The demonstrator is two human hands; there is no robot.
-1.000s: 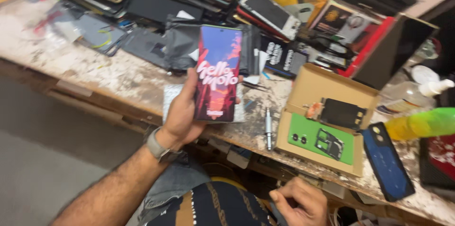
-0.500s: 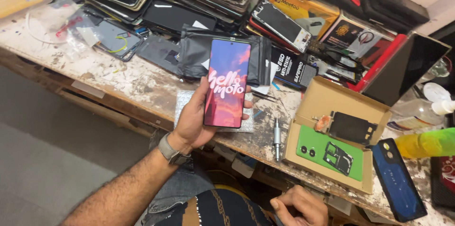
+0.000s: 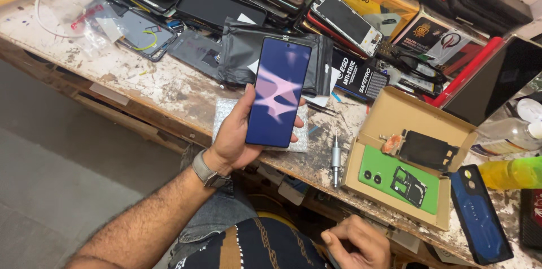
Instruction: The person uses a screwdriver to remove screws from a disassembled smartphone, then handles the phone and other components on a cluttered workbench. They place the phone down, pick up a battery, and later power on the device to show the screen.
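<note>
A single head-worn camera looks steeply down and forward from above the seated person's lap, onto the near edge of a worn workbench. The view sits close: the left hand with its lit smartphone fills the centre, and the right hand lies at the bottom edge, partly cut off. The bench runs slantwise from upper left to lower right, so the camera is turned somewhat against its edge. The grey floor shows at lower left. No second view shares the scene.

Lit smartphone, upright, held above workbench
</note>
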